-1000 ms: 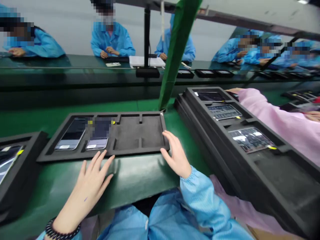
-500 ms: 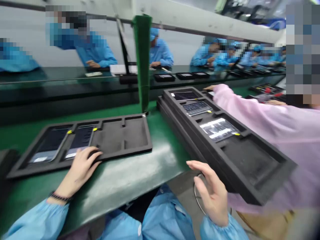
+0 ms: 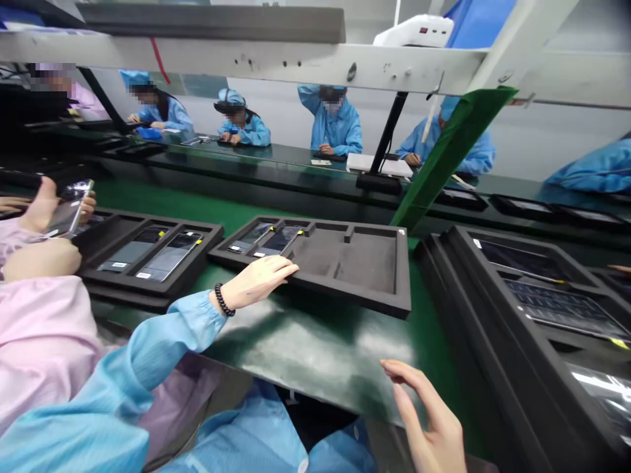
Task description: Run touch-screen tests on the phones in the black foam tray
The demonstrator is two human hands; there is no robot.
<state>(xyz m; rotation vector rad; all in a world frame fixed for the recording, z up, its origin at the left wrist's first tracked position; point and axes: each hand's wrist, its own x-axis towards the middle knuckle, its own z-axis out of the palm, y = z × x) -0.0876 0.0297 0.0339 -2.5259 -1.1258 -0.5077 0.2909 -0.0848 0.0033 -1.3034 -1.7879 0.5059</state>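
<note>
My left hand (image 3: 259,281), with a black beaded bracelet at the wrist, grips the near rim of a black foam tray (image 3: 355,299) on the green bench. Its fingers lie over the rim; the thumb is mostly hidden. Two flat glass panels like phone screens, a nearer one (image 3: 277,242) and a farther one (image 3: 252,235), lie in the tray's left compartments, each with a yellow tab. The two right compartments hold nothing. Above the bench's front edge my right hand (image 3: 428,420) hovers, open, thumb and curved fingers apart, touching nothing.
Stacked foam trays (image 3: 473,341) holding panels rise at the right. On the left, a person in pink sleeves holds a shiny panel (image 3: 76,197) over another tray (image 3: 160,292). A green post (image 3: 451,154) slants up behind my tray. Workers in blue sit across the bench.
The view has swung left, bringing the pink-sleeved person and their tray into sight. My left hand stays at the tray's near rim. My right hand now appears farther from the stacked trays.
</note>
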